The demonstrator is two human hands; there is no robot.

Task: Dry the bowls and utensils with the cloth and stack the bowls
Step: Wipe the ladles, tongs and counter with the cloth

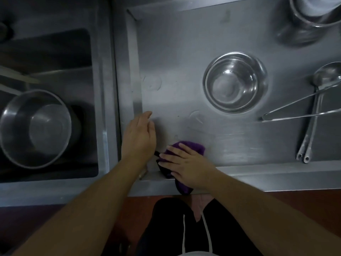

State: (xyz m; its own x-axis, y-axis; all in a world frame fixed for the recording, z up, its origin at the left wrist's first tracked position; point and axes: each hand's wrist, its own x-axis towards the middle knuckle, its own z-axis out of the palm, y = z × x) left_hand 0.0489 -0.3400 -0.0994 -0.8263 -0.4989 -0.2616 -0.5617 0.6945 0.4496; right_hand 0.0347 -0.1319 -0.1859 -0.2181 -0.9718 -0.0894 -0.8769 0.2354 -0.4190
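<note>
The right hand lies with straight fingers flat on the crumpled purple cloth at the steel counter's near edge. The left hand hangs beside it, fingers relaxed, holding nothing. Stacked round steel bowls stand well apart, beside steel ladles.

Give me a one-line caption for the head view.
Right hand presses purple cloth at counter edge; stacked bowls sit beyond.

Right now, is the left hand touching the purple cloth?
No. The left hand hovers open beside it; only the right hand rests on the purple cloth.
</note>
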